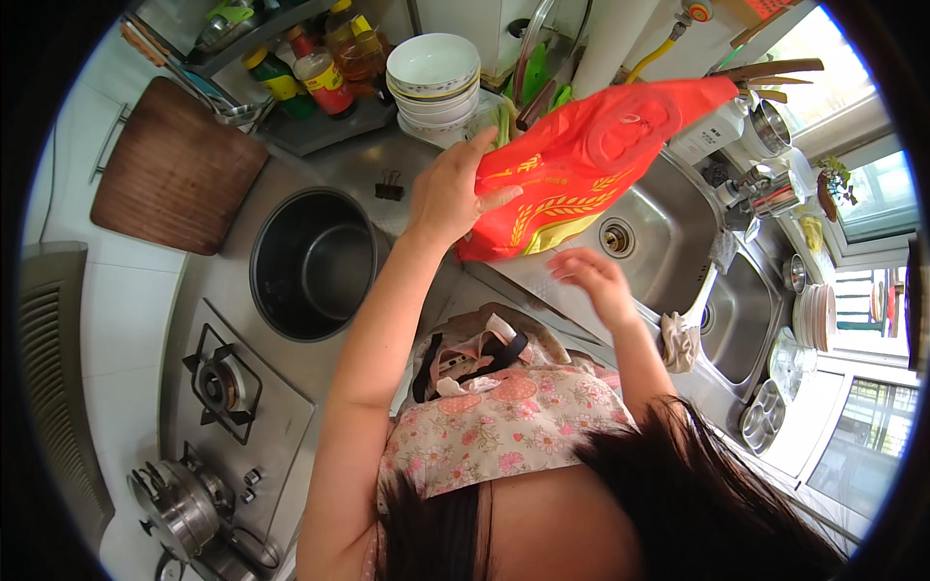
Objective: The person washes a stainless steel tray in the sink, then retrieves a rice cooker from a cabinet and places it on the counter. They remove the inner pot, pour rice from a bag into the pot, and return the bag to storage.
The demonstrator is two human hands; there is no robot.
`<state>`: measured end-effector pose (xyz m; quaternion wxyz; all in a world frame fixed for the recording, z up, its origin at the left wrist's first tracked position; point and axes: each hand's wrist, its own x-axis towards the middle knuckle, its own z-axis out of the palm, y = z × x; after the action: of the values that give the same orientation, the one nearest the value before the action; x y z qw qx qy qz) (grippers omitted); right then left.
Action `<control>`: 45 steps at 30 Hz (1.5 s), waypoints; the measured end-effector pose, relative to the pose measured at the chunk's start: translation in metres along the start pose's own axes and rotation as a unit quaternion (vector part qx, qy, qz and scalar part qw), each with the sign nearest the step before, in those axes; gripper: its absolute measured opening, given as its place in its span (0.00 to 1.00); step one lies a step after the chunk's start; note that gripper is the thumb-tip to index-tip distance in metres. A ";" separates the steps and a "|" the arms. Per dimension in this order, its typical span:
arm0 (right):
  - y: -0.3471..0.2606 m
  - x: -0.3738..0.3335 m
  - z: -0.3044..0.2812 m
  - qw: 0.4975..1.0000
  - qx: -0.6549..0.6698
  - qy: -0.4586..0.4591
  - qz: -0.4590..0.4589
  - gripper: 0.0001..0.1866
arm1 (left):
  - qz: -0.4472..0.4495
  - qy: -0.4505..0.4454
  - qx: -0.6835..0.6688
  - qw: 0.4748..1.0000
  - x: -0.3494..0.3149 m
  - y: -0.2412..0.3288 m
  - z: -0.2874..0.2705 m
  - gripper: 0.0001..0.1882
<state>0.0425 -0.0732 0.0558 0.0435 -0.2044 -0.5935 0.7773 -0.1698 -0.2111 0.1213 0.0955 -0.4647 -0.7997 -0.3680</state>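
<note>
A large red plastic bag (pixel 581 165) with yellow print, a moulded handle at its top and a yellow lower edge leans between the counter and the sink. My left hand (pixel 450 194) grips its left side, the thumb lying on the front and the fingers at the edge. Below the bag, my right hand (pixel 593 279) is held apart from it with its fingers stretched and slightly blurred; nothing shows in them. Left of my left forearm stands a dark, empty inner pot (pixel 315 266) on the steel counter. A black binder clip (pixel 389 185) lies behind the pot.
Stacked white bowls (pixel 434 73) and sauce bottles (pixel 325 77) stand at the back. A wooden cutting board (pixel 174 165) leans at the left, above a gas hob (pixel 228 387) with a steel pot (pixel 179 508). The double sink (pixel 678 228) is at right, with a grey-white cloth (pixel 680 341) on its edge.
</note>
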 end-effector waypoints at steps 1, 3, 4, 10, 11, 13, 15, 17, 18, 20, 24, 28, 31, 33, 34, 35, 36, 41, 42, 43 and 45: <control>-0.007 0.000 -0.010 0.998 0.002 0.051 -0.021 0.12 | 0.024 0.006 0.038 0.999 0.000 -0.002 0.001 0.22; -0.016 0.003 -0.029 0.986 0.000 0.151 -0.070 0.11 | 0.075 0.019 0.115 0.990 0.002 -0.008 0.006 0.23; -0.019 0.006 -0.038 0.975 -0.005 0.200 -0.096 0.10 | 0.096 0.032 0.104 0.989 0.004 -0.009 0.005 0.22; -0.038 0.016 -0.071 0.931 0.009 0.328 -0.158 0.09 | 0.122 0.056 0.059 0.989 0.015 -0.002 -0.026 0.13; -0.041 0.018 -0.073 0.932 0.012 0.325 -0.160 0.09 | 0.112 0.059 0.030 0.991 0.018 -0.002 -0.031 0.11; -0.043 0.019 -0.075 0.933 0.016 0.322 -0.159 0.09 | 0.030 0.023 -0.069 0.997 0.021 0.008 -0.042 0.07; -0.046 0.022 -0.075 0.936 0.002 0.316 -0.153 0.10 | -0.050 -0.002 -0.160 0.986 0.018 0.005 -0.042 0.07; -0.048 0.027 -0.074 0.935 -0.037 0.307 -0.175 0.12 | -0.095 -0.019 -0.214 0.972 0.017 0.001 -0.040 0.08; -0.048 0.032 -0.073 0.930 -0.069 0.302 -0.200 0.14 | -0.101 -0.023 -0.222 0.970 0.017 0.001 -0.039 0.09; -0.051 0.042 -0.070 0.918 -0.119 0.286 -0.248 0.19 | -0.109 -0.014 -0.209 0.972 0.017 0.000 -0.034 0.11; -0.074 0.061 -0.053 0.914 -0.126 0.234 -0.308 0.28 | -0.075 0.043 -0.082 0.993 0.014 0.000 -0.008 0.12; -0.087 0.082 -0.054 0.913 -0.126 0.240 -0.305 0.26 | -0.002 0.018 0.087 0.996 0.012 0.004 -0.017 0.20; -0.087 0.095 -0.061 0.911 -0.124 0.256 -0.297 0.21 | 0.065 0.017 0.131 0.989 0.013 0.004 -0.024 0.21; -0.092 0.096 -0.058 0.928 -0.089 0.265 -0.247 0.18 | 0.135 0.070 0.144 0.978 0.014 0.006 -0.029 0.19; -0.092 0.097 -0.060 0.931 -0.080 0.260 -0.241 0.16 | 0.157 0.070 0.164 0.971 0.016 0.007 -0.031 0.17; -0.091 0.098 -0.063 0.935 -0.071 0.256 -0.235 0.15 | 0.178 0.068 0.185 0.964 0.016 0.008 -0.035 0.16; -0.091 0.098 -0.066 0.939 -0.061 0.251 -0.228 0.14 | 0.199 0.066 0.206 0.956 0.017 0.010 -0.039 0.15; -0.096 0.099 -0.072 0.943 -0.072 0.222 -0.238 0.13 | 0.225 0.111 0.206 0.946 0.021 0.015 -0.056 0.13; -0.098 0.098 -0.071 0.944 -0.072 0.219 -0.236 0.13 | 0.223 0.118 0.207 0.945 0.021 0.015 -0.058 0.12; -0.101 0.096 -0.070 0.945 -0.061 0.207 -0.245 0.13 | 0.169 0.108 0.141 0.969 0.021 0.015 -0.055 0.10; -0.107 0.095 -0.066 0.948 -0.040 0.175 -0.263 0.14 | 0.057 0.090 0.011 0.994 0.020 0.017 -0.049 0.06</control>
<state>-0.0386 0.0474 0.1171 0.3416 -0.1752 -0.6395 0.6661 -0.1756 -0.2259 0.1745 0.1935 -0.4729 -0.7643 -0.3934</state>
